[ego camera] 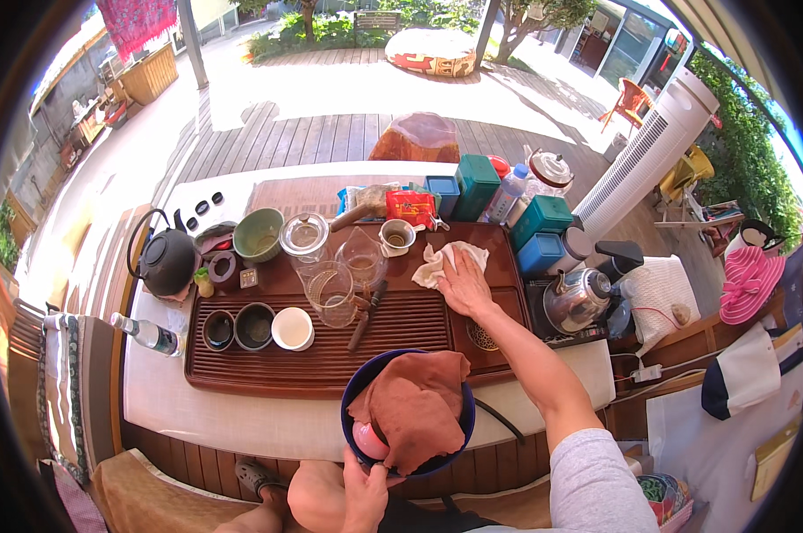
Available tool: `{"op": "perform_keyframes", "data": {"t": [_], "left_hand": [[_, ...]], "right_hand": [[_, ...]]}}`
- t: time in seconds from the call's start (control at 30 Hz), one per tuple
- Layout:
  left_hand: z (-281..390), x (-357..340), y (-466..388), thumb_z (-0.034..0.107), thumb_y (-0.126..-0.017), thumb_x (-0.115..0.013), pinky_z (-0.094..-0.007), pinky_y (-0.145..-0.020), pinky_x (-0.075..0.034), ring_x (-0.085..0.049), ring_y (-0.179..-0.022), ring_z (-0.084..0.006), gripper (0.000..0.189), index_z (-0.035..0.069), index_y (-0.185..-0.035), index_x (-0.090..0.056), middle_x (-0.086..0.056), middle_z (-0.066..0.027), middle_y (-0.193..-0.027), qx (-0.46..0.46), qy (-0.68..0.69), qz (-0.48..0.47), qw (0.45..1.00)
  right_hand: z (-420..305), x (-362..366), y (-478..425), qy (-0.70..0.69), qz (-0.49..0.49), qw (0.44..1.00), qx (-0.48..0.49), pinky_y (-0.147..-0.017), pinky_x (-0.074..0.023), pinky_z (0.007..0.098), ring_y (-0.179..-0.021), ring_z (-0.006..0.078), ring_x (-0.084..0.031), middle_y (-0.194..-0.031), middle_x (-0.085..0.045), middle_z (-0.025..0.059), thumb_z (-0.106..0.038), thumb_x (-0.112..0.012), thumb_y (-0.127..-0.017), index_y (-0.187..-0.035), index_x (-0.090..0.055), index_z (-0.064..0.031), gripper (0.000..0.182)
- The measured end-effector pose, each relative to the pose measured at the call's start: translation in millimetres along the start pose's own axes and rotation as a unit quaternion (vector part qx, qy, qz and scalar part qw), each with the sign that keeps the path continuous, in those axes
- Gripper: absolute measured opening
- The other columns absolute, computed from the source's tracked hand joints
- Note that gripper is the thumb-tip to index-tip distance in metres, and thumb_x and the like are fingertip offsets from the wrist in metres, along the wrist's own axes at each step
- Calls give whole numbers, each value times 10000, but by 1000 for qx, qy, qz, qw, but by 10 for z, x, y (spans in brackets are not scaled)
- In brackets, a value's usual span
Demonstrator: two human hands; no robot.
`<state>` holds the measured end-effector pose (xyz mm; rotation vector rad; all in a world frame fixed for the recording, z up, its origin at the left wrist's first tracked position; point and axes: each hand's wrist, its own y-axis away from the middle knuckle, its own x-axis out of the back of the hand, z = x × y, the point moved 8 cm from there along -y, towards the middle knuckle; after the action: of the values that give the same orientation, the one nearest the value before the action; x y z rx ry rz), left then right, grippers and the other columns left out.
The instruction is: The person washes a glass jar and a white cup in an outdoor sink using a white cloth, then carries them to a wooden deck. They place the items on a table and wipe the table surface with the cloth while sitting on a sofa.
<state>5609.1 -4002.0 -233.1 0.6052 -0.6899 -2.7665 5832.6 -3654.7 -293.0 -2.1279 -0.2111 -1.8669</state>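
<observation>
My right hand [465, 282] lies flat on a crumpled white cloth [430, 266], pressing it on the dark wooden tea tray [488, 233]. My left hand [365, 490] grips the near rim of a dark blue bowl [469, 436]. In the bowl are a brown cloth [418, 406] and a pink rounded thing [369, 440]. Left of the white cloth stand a small cup [398, 234] and clear glass vessels [328, 293]. Dark tea cups [255, 328] and a white cup [293, 329] sit on the slatted part of the tray.
A black kettle [167, 260], a green bowl [259, 234] and a glass bottle [149, 334] are at the left. Teal and blue canisters [541, 220] and a metal kettle [577, 300] flank the tray's right side. A white tower fan [647, 153] stands beyond them.
</observation>
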Motion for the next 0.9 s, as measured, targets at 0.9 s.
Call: {"op": "perform_keyframes", "data": {"t": [0.9], "left_hand": [[-46, 238, 132, -22, -867, -441, -328, -661, -604, -592, -1002, -217, 531, 69, -1363, -275, -474, -134, -1236, -35, 0, 31, 999]], "right_hand": [[-9, -16, -618, -81, 52, 993, 72, -1081, -263, 465, -1295, 377, -335, -1383, -367, 195, -317, -519, -833, -1303, -512, -261, 473]]}}
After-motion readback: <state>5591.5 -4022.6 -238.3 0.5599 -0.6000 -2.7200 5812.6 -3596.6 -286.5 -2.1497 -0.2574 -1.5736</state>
